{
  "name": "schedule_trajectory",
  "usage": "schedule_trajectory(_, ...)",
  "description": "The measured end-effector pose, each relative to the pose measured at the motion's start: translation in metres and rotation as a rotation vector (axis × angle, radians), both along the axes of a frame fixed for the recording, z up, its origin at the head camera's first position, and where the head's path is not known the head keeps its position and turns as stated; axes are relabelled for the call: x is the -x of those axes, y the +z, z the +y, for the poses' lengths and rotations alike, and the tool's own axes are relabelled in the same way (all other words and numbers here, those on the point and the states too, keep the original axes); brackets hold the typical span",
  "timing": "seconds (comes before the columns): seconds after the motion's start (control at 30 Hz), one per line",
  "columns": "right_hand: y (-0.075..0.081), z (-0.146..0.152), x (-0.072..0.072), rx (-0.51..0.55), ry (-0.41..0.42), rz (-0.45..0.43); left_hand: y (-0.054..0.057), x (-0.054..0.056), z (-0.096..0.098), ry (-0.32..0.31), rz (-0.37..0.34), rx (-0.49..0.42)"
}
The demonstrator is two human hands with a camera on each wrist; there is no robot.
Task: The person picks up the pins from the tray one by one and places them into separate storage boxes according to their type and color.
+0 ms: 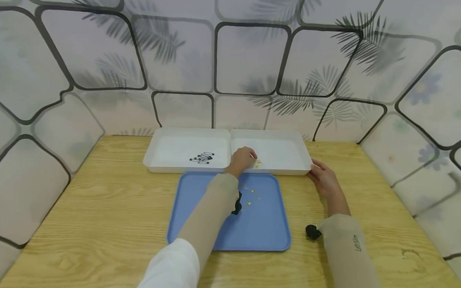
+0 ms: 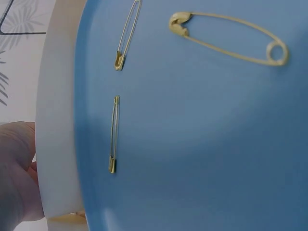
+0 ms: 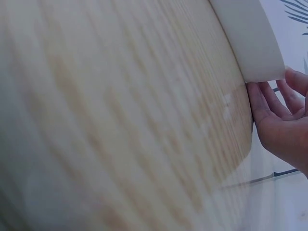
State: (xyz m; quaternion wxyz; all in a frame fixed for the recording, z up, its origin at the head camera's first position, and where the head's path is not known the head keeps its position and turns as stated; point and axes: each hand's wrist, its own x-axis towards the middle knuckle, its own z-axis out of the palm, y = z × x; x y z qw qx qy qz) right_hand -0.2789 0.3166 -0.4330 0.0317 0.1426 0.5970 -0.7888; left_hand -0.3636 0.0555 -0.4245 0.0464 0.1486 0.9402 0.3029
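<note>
My left hand (image 1: 242,159) is inside the right white tray (image 1: 280,150), beside a small heap of gold safety pins (image 1: 257,163). Its fingertips are too small in the head view and hidden behind the tray wall in the left wrist view, so whether they pinch a pin cannot be made out. More gold safety pins (image 2: 231,38) lie scattered on the blue tray (image 1: 258,234) below that wrist. At the right tray's near right corner, my right hand (image 1: 324,179) holds the end wall (image 3: 255,43), with fingers at its base and rim.
The left white tray (image 1: 177,146) adjoins the right one and holds several thin, black, elongated pieces (image 1: 202,158). Both stand behind the blue tray on a wooden table (image 1: 98,215). A patterned wall covering (image 1: 252,60) rises close behind the white trays.
</note>
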Motion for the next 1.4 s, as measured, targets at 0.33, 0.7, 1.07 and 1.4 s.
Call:
schedule_trajectory(0.33, -0.003, -0.001, -0.001, 0.013, -0.004, 0.011, -0.007, 0.006, -0.003, 0.048, 0.052, 0.028)
schedule_trajectory(0.7, -0.003, 0.004, -0.001, 0.078, -0.003, 0.060, 0.010, -0.023, -0.010, -0.007, 0.115, -0.121)
schedule_trajectory(1.07, 0.002, 0.004, -0.001, 0.084, -0.010, 0.039, 0.035, -0.085, -0.031, -0.055, 0.132, -0.378)
schedule_trajectory(1.4, -0.003, 0.002, -0.001, 0.043, -0.011, 0.007, 0.016, -0.141, -0.044, -0.069, 0.057, -0.460)
